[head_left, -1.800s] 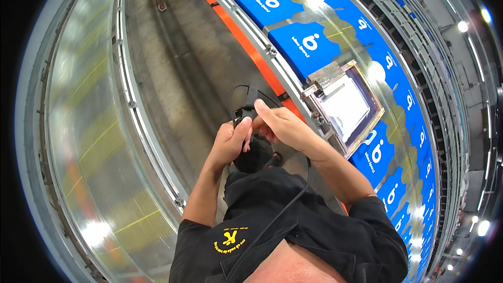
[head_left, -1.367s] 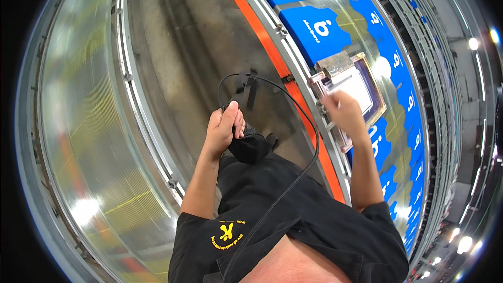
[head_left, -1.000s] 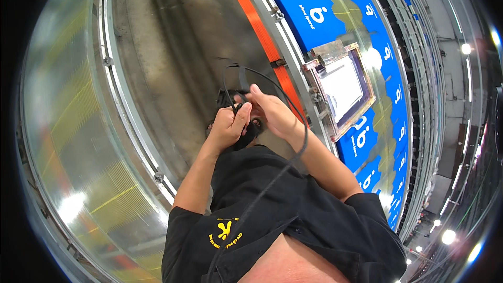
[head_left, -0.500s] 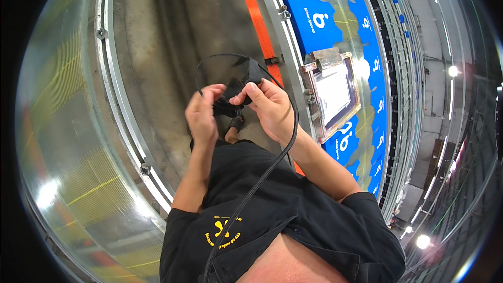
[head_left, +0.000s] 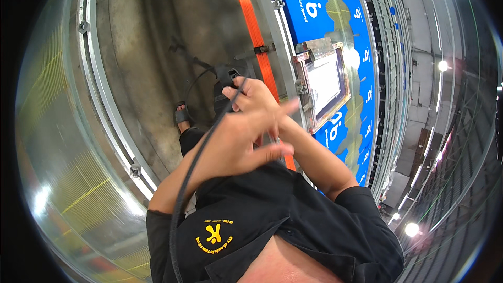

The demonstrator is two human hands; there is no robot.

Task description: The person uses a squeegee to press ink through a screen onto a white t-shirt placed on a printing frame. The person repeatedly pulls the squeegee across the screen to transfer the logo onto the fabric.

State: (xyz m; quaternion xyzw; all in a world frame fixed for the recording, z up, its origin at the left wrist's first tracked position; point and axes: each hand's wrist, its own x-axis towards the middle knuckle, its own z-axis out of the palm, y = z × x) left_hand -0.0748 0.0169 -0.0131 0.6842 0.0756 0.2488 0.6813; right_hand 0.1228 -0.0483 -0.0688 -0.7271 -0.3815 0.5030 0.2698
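Note:
My right hand [head_left: 254, 97] is closed, thumb and fingers pinching the edge of a black strap-like item [head_left: 222, 91] with a buckle-like piece on it. How its parts fit together cannot be made out. A thin cord loops off its left side. My left hand [head_left: 243, 139] reaches across in front of my right wrist. Its fingers are spread and partly smeared by motion, and nothing shows in them. A black cable [head_left: 196, 160] hangs in front of my left forearm, running from near my right hand down past my shirt.
Long metal rails edge a translucent table [head_left: 47, 141] on my left. At right, another railed table carries blue printed sheets [head_left: 301, 13] and a framed printing screen [head_left: 325, 81]. An orange strip [head_left: 246, 5] runs along the concrete floor [head_left: 152, 26] beside it.
My left hand has left the black item and swung right, across my right wrist. The right hand keeps its grip, slightly lower. The cable now lies farther left, and a foot shows at left.

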